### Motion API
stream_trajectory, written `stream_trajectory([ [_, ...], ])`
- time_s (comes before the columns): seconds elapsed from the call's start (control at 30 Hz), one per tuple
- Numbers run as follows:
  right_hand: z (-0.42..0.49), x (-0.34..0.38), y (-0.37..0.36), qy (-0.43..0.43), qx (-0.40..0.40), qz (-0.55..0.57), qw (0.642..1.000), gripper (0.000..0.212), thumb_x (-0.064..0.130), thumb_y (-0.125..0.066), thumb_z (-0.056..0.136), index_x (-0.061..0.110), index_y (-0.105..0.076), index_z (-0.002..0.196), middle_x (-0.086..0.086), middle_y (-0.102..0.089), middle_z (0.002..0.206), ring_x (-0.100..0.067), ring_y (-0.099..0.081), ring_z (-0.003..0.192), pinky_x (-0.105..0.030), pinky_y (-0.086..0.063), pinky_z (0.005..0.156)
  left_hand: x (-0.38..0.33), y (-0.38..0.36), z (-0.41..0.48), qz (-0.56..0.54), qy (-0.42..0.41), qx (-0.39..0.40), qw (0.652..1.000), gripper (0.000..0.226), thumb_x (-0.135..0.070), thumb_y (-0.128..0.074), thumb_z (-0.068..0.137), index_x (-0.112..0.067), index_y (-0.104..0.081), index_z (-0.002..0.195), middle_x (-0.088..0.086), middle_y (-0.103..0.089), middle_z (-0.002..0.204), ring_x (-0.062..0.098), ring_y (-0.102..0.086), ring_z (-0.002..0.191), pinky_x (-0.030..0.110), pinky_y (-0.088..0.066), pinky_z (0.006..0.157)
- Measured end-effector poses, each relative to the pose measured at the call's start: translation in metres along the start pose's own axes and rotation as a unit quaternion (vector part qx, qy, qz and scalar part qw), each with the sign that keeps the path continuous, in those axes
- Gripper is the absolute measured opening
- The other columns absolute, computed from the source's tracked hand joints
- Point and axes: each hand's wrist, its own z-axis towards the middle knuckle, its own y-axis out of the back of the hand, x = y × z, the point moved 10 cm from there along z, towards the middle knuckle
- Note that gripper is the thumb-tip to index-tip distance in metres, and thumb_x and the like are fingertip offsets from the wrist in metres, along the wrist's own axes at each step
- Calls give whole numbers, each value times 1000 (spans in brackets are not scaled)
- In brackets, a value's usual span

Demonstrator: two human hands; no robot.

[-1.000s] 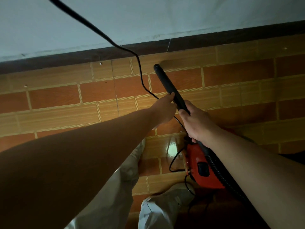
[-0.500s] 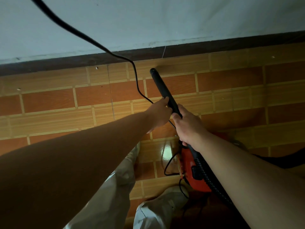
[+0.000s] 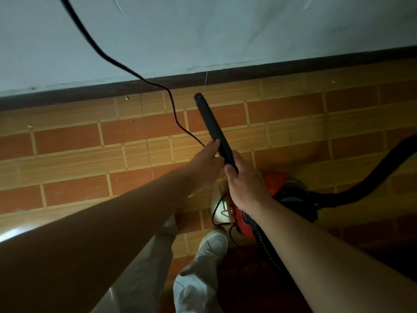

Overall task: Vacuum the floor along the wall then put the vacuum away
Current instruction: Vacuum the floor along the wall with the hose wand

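Change: tip of the black tapered plastic nozzle tube sits slightly further left in the frame than a second ago, and more of the red vacuum canister and its black hose shows at the right.
Right hand: wrapped round the tube's lower end, just right of frame centre.
Left hand: fingers straight, laid against the tube's left side, no grip shown.
Axis: the tube runs from the hands up and slightly left, with its tip near the dark brown skirting board and apparently not touching it.
Sweep: probably sideways along the white wall, across that axis, led by the right hand.
Hazard: a thin black power cord lies on the orange tiled floor just left of the tube.
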Motion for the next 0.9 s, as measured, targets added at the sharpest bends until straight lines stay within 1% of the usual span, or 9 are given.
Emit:
stream_trajectory([
  [0.1,-36,-1,13,14,-1,2,1000,50,44,-35,109,43,-25,158,-4,-62,88,-15,-59,63,-28,-41,52,-9,-11,-36,-23,-20,5,1000,61,-22,-47,101,-34,-22,155,-16,-9,163,21,-31,145,46,-36,114],
  [0.17,-60,0,22,26,0,4,1000,49,44,-35,109,42,-27,157,-1,-60,79,-14,-58,58,-27,-42,49,-16,-17,-60,-13,-33,2,999,61,-24,-47,101,-34,-21,155,-16,-8,164,21,-29,146,47,-35,115],
  [0.37,-127,-1,29,46,11,22,999,47,47,-36,108,44,-30,155,1,-58,77,-15,-58,62,-31,-43,56,-28,-27,-133,6,-50,-20,999,63,-24,-48,102,-31,-17,156,-14,-4,164,18,-25,147,45,-37,114],
  [0.47,-153,2,21,62,43,34,997,42,45,-36,109,44,-36,151,4,-57,75,-10,-55,56,-23,-38,49,-21,-26,-163,36,-49,-30,998,64,-23,-47,102,-26,-15,158,-9,-2,165,18,-21,149,46,-35,115],
  [0.57,-166,6,3,74,65,25,995,45,48,-35,109,44,-33,154,9,-56,94,-5,-54,72,-20,-38,59,-5,-20,-184,41,-37,-37,998,63,-22,-45,103,-21,-14,158,-6,0,165,20,-16,150,45,-32,117],
  [0.6,-168,8,-5,77,70,27,994,45,48,-35,109,44,-32,154,11,-54,97,-5,-53,76,-23,-39,63,3,-15,-188,29,-25,-44,998,64,-24,-46,103,-23,-14,158,-8,0,165,18,-15,150,44,-32,117],
  [0.67,-169,15,-23,83,82,34,993,43,46,-36,109,47,-34,152,14,-53,89,-5,-51,73,-25,-39,62,20,-4,-194,13,-5,-57,998,65,-27,-47,102,-28,-14,158,-14,1,164,15,-13,150,43,-32,117],
  [0.77,-162,31,-48,89,88,28,992,42,46,-36,109,53,-32,150,6,-66,96,-12,-63,75,-34,-52,63,38,18,-192,7,10,-78,997,65,-27,-46,101,-27,-14,158,-13,0,164,16,-16,150,44,-34,116],
  [0.9,-140,59,-80,98,88,2,991,40,44,-34,110,51,-34,149,1,-69,92,-13,-64,68,-29,-47,55,58,54,-172,11,20,-94,995,62,-25,-44,103,-23,-15,158,-8,-1,165,20,-16,151,45,-30,118],
])
